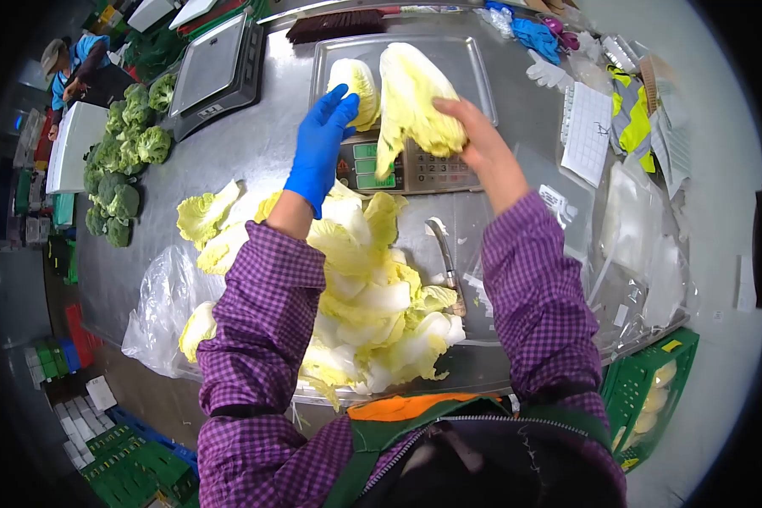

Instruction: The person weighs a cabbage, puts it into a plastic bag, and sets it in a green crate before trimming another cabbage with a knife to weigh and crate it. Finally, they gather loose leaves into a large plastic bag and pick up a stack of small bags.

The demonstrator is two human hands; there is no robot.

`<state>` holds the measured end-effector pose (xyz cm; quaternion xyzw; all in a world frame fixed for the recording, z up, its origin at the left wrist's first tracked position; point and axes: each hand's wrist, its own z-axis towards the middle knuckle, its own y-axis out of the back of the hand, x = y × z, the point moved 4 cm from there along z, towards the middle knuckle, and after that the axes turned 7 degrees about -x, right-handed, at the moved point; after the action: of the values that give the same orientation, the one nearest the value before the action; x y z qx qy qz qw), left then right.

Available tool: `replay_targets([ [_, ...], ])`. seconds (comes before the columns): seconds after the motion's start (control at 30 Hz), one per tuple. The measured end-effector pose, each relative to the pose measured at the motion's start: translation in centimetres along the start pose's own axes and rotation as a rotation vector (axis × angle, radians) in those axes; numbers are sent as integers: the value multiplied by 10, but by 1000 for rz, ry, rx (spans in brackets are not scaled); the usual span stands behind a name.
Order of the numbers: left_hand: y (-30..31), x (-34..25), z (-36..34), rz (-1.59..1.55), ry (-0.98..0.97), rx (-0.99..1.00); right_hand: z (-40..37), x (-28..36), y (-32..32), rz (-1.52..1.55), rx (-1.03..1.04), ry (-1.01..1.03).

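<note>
My left hand (322,144), in a blue glove, has its fingers on the side of a small pale cabbage piece (355,89) on the metal tray of the scale (472,63). Bare, my right hand (479,140) is wrapped round the lower right side of a larger napa cabbage piece (419,97), above the scale. One yellow leaf hangs down from it over the green displays. Nearer to me lies a heap of loose cabbage leaves (372,296), and right of the heap a curved knife (446,258).
Broccoli heads (125,161) and a second scale (216,72) are at the left. A clear plastic bag (165,309) lies at the front left. Labels (586,131), gloves and plastic are on the right. A person (89,72) is at the far left, beyond the table.
</note>
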<state>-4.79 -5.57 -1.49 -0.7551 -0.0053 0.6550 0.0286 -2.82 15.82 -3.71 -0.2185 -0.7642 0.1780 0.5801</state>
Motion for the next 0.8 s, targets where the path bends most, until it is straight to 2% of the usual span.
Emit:
replay_targets([
  [0.03,-14,1,-8,-62,58,38,-22,-2,0,227,64,-72],
  [0.1,-43,18,-31,-314,132,190,-64,-3,1,141,31,51],
  [0.13,-59,15,-51,-360,96,305,-86,0,-3,-37,88,210],
  [0.17,-75,11,-75,-405,60,420,-107,-3,-2,-42,83,226],
  [0.2,-86,0,-100,-312,93,424,-128,-2,0,-239,44,429],
  [0.23,-94,5,-112,-305,42,435,-150,0,2,-438,1,626],
  [0.27,-101,10,-124,-230,-35,443,-170,-1,7,-442,-10,636],
  [0.33,-115,19,-150,-108,-134,467,-205,-6,24,-465,-76,528],
  [0.43,-139,15,-187,-123,-234,591,-246,-15,50,-585,-187,528],
  [0.47,-144,21,-193,-113,-380,563,-255,-19,57,-596,-207,525],
  [0.5,-149,20,-200,-115,-381,577,-264,-20,62,-596,-220,531],
  [0.6,-151,26,-217,-94,-279,627,-281,-28,76,-627,-208,519],
  [0.67,-139,22,-223,-44,-282,585,-278,-40,90,-220,-72,433],
  [0.7,-128,21,-226,1,-280,544,-275,-49,96,-215,-60,421],
  [0.73,-112,19,-231,73,-249,457,-268,-68,110,-271,-193,204],
  [0.77,-91,33,-230,110,-110,371,-267,-91,122,-329,-323,-17],
  [0.8,-73,29,-236,-63,-51,402,-266,-116,123,-330,-310,-31],
])
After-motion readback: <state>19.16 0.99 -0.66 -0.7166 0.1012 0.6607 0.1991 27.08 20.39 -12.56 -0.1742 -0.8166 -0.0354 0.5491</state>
